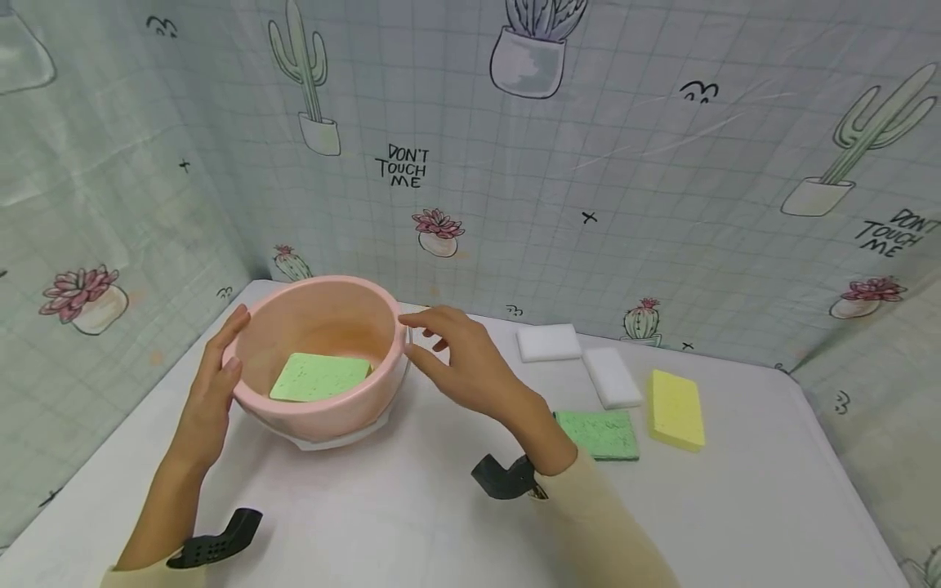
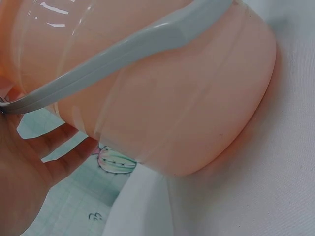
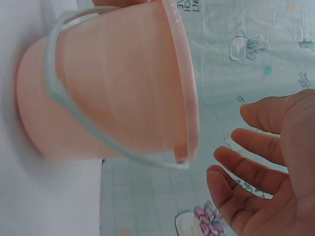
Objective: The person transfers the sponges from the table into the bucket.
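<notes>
A pink bucket (image 1: 316, 408) stands on the table, its pale grey handle (image 2: 147, 44) lowered against the outer side. Inside lies a light green sponge (image 1: 319, 377), partly covering another thing of which only a sliver shows. My left hand (image 1: 209, 400) rests against the left rim, thumb at the rim and fingers fairly straight along the outside; the left wrist view has two fingers (image 2: 69, 152) stretched along the wall. Beside the right rim is my right hand (image 1: 470, 359), its fingers loosely bent and, in the right wrist view, apart from the bucket with nothing in them.
To the right lie two white sponges, one at the back (image 1: 548, 342) and one angled (image 1: 612, 378), a darker green sponge (image 1: 599, 434) near the right forearm and a yellow sponge (image 1: 675, 410). A cactus-print curtain (image 1: 470, 163) closes off the white table's (image 1: 412, 523) back and sides.
</notes>
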The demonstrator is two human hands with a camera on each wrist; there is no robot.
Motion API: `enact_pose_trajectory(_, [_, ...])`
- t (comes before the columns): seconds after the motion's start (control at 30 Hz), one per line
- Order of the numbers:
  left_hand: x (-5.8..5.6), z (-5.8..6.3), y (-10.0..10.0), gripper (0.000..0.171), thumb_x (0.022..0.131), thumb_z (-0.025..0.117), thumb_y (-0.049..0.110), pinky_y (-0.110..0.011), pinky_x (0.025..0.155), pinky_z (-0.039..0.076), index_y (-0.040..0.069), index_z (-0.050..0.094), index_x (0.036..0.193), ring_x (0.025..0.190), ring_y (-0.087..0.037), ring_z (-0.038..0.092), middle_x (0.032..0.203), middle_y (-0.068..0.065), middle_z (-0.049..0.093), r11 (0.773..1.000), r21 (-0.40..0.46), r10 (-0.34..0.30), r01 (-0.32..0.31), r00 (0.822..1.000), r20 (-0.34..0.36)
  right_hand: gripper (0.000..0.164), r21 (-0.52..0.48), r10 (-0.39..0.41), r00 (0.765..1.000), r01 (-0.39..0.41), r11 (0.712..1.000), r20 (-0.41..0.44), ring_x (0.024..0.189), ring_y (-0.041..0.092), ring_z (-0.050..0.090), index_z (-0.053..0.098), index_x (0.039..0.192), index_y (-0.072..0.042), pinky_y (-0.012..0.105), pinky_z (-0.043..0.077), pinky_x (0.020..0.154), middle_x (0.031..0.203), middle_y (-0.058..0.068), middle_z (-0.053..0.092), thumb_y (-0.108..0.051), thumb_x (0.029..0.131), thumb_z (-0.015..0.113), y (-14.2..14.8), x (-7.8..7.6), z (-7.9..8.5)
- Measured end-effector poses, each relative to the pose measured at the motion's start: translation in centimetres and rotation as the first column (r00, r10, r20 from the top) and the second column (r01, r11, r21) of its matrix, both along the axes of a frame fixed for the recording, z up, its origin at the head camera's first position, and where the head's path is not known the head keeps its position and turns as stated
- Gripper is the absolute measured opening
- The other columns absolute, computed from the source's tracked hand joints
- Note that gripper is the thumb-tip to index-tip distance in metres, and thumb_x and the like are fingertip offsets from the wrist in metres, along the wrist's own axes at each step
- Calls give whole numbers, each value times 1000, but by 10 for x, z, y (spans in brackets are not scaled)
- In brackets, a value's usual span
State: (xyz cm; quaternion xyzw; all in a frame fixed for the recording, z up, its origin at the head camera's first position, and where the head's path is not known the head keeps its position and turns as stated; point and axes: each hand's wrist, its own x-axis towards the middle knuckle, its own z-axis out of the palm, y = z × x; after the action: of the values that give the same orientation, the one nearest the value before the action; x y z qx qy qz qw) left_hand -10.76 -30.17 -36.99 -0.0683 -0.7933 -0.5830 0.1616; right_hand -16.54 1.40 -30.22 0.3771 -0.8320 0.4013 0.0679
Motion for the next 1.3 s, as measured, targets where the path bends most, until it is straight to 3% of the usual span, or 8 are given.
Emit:
enact_pose_trajectory(0.63, [0, -2, 2, 56, 98, 31, 28, -60, 110, 3, 26, 22, 153, 143, -14, 11, 158, 9, 14, 1000, -6, 8, -8, 1000, 12, 38, 5, -164, 982, 165, 986, -92, 98, 18, 58, 59, 129, -8, 33, 53, 76, 122, 4, 59, -13, 91, 65, 112, 2, -40])
enact_pose_trajectory(1.07, [3, -1, 2, 55, 98, 30, 27, -45, 114, 9, 25, 23, 153, 143, -15, 12, 158, 8, 12, 1000, -10, 4, -4, 1000, -2, 39, 54, -321, 944, 325, 944, -71, 96, 15, 58, 60, 128, -12, 38, 55, 73, 119, 3, 60, -11, 89, 67, 170, 22, -73])
enact_pose_trajectory(1.3, [4, -2, 4, 55, 98, 29, 28, -50, 113, 8, 26, 23, 153, 143, -15, 13, 158, 8, 13, 1000, -4, 9, -9, 1000, 5, 39, 39, -374, 927, 375, 926, -30, 98, 17, 57, 59, 129, -15, 38, 54, 74, 122, 1, 58, -14, 90, 66, 194, 33, -87])
